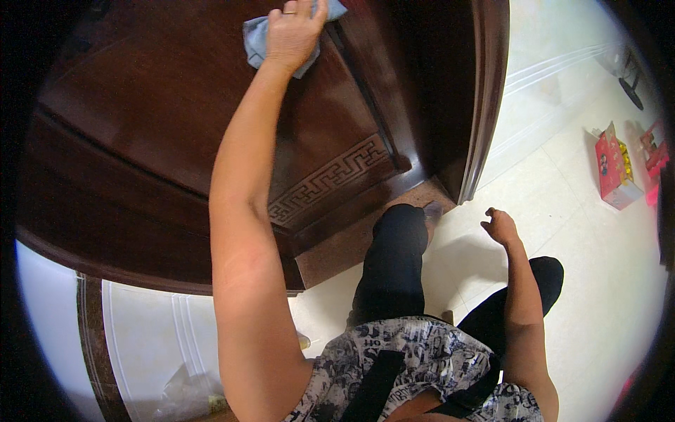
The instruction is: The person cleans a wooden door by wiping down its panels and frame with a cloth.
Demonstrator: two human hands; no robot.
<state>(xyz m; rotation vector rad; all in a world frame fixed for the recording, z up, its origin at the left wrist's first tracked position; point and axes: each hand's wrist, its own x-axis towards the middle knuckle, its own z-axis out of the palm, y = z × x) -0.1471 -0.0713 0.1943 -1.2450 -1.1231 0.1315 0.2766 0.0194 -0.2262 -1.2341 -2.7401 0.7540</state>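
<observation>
My left hand, with a ring on one finger, is pressed on a light blue cloth against a dark brown wooden door. Part of the cloth is hidden beneath the palm, and the fingertips run up to the picture's top edge. Below the cloth, a carved fretwork band crosses the lower part of the door panel. My right hand hangs free above the pale tiled floor, to the right of my knee. Its fingers are loosely bent, a little apart, with nothing seen in them.
A dark door frame stands to the right of the door, above a brown stone threshold. Farther right on the floor is a red box with yellow items inside. A clear plastic bag lies at lower left by the white wall.
</observation>
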